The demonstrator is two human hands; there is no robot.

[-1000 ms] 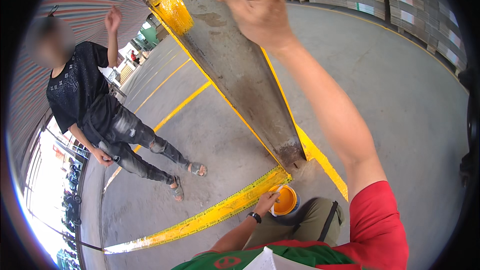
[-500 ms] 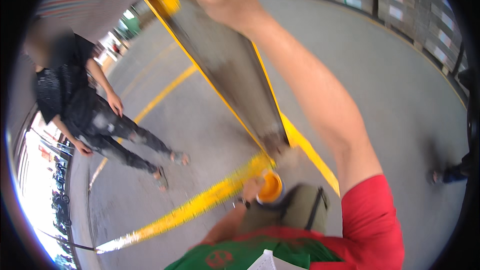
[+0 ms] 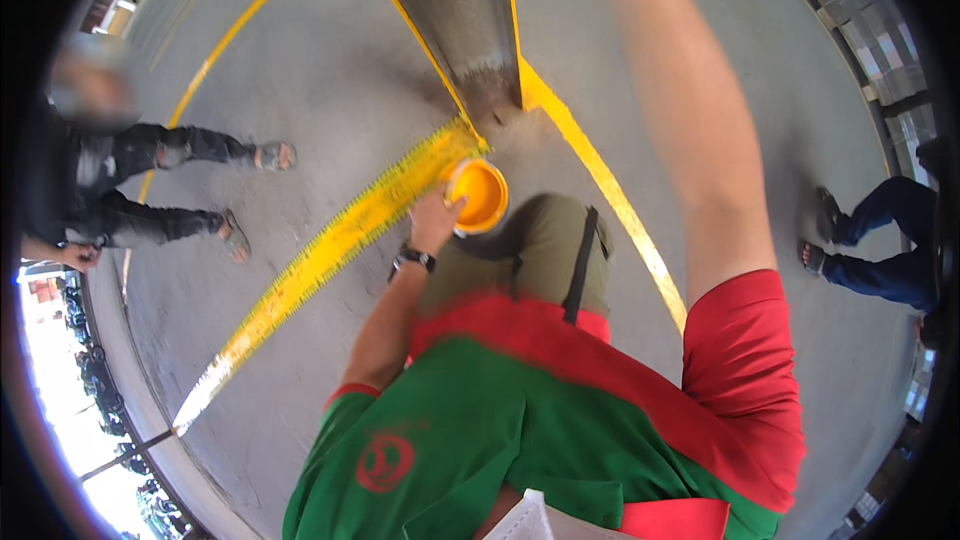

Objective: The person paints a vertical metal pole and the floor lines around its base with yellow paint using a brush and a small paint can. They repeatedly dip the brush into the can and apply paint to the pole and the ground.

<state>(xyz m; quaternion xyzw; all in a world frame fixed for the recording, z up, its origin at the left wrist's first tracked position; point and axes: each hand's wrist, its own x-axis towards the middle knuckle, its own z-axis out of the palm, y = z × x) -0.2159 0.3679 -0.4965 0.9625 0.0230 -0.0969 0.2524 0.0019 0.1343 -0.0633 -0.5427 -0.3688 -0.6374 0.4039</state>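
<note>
One left hand (image 3: pixel 432 223) gripped paint cup (image 3: pixel 478 195) w/ yellow paint, right hand out of frame, grip unknown, grey post (image 3: pixel 455 10) above.

1. The paint pot (image 3: pixel 478 196) is bright orange-yellow, inside and at the rim
2. The floor (image 3: pixel 330 90) is plain grey concrete, crossed by yellow painted lines (image 3: pixel 330 250); the nearest one is speckled and uneven
3. The post (image 3: pixel 460 10) is dull grey with yellow edges
4. The shirt (image 3: pixel 520 430) is green with red sleeves and a red round mark
5. The watch (image 3: pixel 413 259) is black
6. The trousers (image 3: pixel 540 250) are olive
7. A bystander (image 3: pixel 120 190) wears black; another bystander's jeans (image 3: pixel 890 240) are blue
</note>
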